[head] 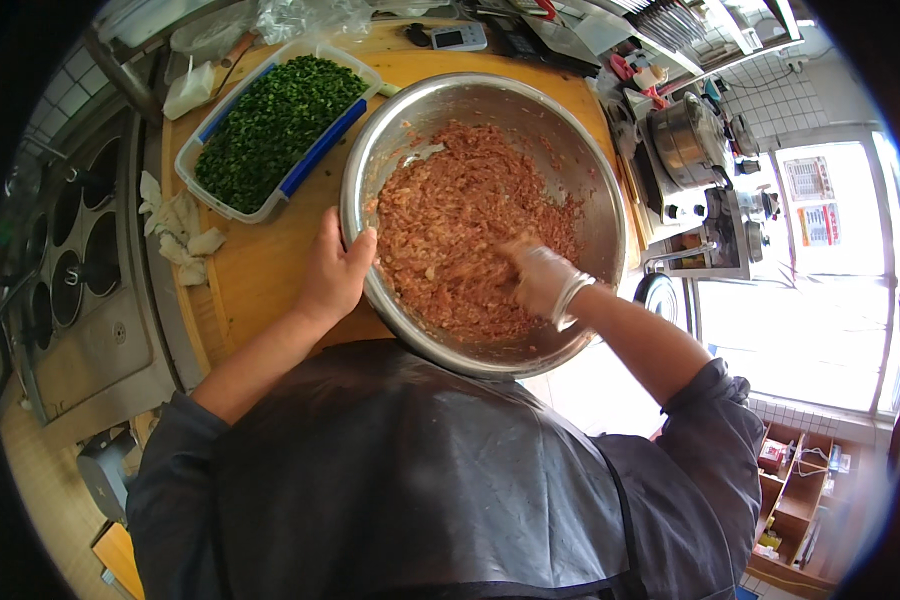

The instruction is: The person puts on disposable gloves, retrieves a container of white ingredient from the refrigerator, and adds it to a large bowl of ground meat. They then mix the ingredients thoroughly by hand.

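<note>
A large stainless steel bowl (607, 187) stands at the near edge of the wooden table, holding a mass of raw minced meat (450, 225). With my left hand (337, 270) I grip the bowl's left rim, the thumb at its lip. My right hand (544, 277), in a clear plastic glove, is inside the bowl with its fingers in the meat; they are motion-blurred and partly buried, so whether they close on any meat is unclear. Left of the bowl sits a clear plastic tub (187, 161) with a blue edge, filled with chopped green herbs or scallions (285, 127).
A crumpled white cloth (180, 236) lies at the wooden table's (259, 262) left edge, beside a metal unit with round wells (105, 277). A small digital device (459, 37) and plastic bags (307, 19) are at the back. A steel pot (686, 142) stands to the right.
</note>
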### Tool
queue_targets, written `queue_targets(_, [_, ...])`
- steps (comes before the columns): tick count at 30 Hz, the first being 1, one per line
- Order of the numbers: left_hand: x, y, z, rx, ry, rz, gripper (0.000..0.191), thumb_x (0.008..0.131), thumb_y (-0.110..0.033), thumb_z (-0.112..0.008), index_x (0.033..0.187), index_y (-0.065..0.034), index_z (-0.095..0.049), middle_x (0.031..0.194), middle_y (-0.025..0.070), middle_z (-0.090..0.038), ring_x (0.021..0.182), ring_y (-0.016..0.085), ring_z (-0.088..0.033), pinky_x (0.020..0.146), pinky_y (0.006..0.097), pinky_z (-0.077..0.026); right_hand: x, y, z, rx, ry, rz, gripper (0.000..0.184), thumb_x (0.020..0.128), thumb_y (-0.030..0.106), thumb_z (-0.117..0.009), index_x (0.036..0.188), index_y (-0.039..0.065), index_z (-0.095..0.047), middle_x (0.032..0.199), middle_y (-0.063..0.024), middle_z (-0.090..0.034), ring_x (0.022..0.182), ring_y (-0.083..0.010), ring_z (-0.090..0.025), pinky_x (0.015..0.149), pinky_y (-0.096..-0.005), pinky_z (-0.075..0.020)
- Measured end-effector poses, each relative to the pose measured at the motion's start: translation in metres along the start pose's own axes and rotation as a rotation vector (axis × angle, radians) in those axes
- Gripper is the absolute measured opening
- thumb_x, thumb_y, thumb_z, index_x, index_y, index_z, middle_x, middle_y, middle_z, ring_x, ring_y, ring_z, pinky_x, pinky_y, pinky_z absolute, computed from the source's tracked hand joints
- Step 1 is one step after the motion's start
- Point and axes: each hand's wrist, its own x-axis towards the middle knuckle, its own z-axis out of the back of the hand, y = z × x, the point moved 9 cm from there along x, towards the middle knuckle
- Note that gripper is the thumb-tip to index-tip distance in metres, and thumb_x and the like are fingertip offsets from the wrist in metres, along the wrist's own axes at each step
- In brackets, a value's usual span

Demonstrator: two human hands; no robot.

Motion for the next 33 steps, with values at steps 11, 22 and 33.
queue_targets(11, [0.001,-0.005,0.003,0.127,-0.001,0.0,0.025,0.09,-0.019,-0.055,0.105,-0.0005,-0.047,0.077,0.0065,-0.058,0.065,0.013,-0.057,0.06,0.0295,-0.048,0.036,-0.018,-0.003,0.163,-0.182,-0.129,0.023,0.083,0.008,-0.045,0.096,0.005,-0.063,0.097,-0.0206,-0.065,0.094,-0.0359,-0.062,0.082,-0.0424,-0.0501])
queue_targets(22, [0.001,-0.005,-0.004,0.018,0.037,0.016,0.023,0.092,-0.017,-0.052,0.106,-0.0011,-0.045,0.078,0.0052,-0.056,0.063,0.012,-0.055,0.057,0.028,-0.047,0.038,0.118,-0.006,-0.018,0.024,0.212,0.029,0.075,0.006,-0.058,0.103,0.008,-0.063,0.107,-0.0153,-0.063,0.105,-0.031,-0.059,0.086,-0.0417,-0.0496])
queue_targets(33, [0.0,-0.006,-0.002,0.047,0.023,0.0,0.023,0.091,-0.018,-0.053,0.105,-0.0006,-0.045,0.077,0.0054,-0.056,0.064,0.012,-0.055,0.057,0.0281,-0.047,0.039,-0.037,0.037,0.009,-0.062,-0.255,0.034,0.088,0.007,-0.043,0.118,0.008,-0.059,0.109,-0.014,-0.064,0.097,-0.0245,-0.063,0.086,-0.0345,-0.0492])
